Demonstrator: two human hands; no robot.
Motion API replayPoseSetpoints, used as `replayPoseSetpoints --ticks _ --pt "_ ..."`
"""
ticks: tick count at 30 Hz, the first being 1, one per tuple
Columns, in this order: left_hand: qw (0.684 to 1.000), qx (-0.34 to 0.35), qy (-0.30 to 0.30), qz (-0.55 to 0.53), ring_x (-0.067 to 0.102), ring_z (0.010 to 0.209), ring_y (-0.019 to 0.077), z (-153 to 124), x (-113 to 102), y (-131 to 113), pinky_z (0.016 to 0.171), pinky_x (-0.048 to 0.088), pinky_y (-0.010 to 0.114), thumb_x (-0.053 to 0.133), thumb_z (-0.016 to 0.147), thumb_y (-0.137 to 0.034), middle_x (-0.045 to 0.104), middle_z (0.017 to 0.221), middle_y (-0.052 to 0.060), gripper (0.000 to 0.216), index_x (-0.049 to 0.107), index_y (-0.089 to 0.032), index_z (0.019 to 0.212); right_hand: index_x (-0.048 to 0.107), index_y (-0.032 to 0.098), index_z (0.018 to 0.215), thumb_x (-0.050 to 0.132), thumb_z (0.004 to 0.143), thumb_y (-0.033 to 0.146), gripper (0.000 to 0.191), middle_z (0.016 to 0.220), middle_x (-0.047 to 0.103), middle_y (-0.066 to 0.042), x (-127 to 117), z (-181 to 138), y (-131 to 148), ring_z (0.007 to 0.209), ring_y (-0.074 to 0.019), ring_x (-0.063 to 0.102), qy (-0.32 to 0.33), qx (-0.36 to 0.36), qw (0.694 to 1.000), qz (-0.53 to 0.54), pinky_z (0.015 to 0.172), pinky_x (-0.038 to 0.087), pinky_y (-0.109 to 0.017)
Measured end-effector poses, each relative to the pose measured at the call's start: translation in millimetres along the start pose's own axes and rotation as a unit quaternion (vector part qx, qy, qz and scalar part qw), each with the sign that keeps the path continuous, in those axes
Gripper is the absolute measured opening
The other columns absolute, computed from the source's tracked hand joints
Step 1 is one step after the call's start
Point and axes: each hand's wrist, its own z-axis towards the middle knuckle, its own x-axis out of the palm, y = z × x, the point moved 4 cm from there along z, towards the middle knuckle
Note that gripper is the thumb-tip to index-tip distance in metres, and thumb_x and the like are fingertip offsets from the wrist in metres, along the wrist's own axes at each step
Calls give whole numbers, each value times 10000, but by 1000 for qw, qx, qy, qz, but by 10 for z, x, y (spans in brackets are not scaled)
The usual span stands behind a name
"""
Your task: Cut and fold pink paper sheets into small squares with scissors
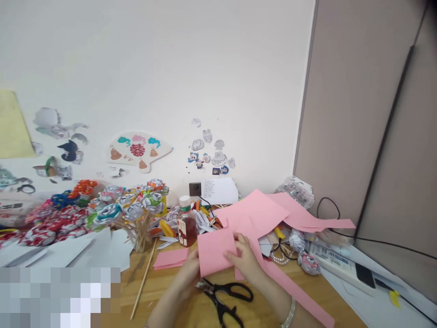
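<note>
A square piece of pink paper [215, 252] is held up between my two hands above the wooden table. My left hand [191, 269] grips its left edge from below, fingers mostly hidden behind it. On the right edge, my right hand [244, 255] pinches the sheet with the thumb in front. Just below the paper lie black-handled scissors [227, 291], touched by neither hand. A small stack of pink paper pieces [170, 258] rests left of my left hand. Larger pink sheets [256, 212] and a long pink strip [300, 298] spread behind and right of my right hand.
A bottle of dark liquid [186, 225] stands behind the small stack. Paper flowers on sticks [136, 209] crowd the left, near white sheets [78, 248]. A wooden stick [143, 280] lies on the table [164, 291]. At right are a white power strip [341, 264] and cables.
</note>
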Motion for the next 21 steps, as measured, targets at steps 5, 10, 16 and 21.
replayPoseSetpoints --ticks 5,10,16,21 --pt "998 -19 7 -62 622 948 301 18 42 80 832 481 396 660 596 -148 711 933 116 431 635 -126 1026 593 165 698 616 628 219 92 1012 541 -96 -62 -21 -120 988 -249 478 -81 55 993 63 857 385 -345" --pt "989 -40 15 -141 592 1012 296 36 24 132 871 462 415 589 719 -336 679 1025 137 394 615 -123 1049 425 199 581 594 644 276 196 549 433 50 -43 -20 -172 550 -142 440 -59 105 984 131 508 358 -256" --pt "996 -21 51 -70 599 999 287 -29 97 124 877 458 378 706 651 -264 683 1006 153 456 601 -98 1062 518 174 887 634 630 216 285 733 592 -2 -14 -35 -182 725 -189 561 -86 90 966 228 657 443 -303" --pt "995 -24 73 -66 626 944 267 -90 161 103 836 474 361 668 695 -295 691 979 151 414 604 -98 1054 497 171 1005 687 599 261 456 897 634 -68 -14 -35 -209 859 -226 585 -95 105 945 294 762 455 -352"
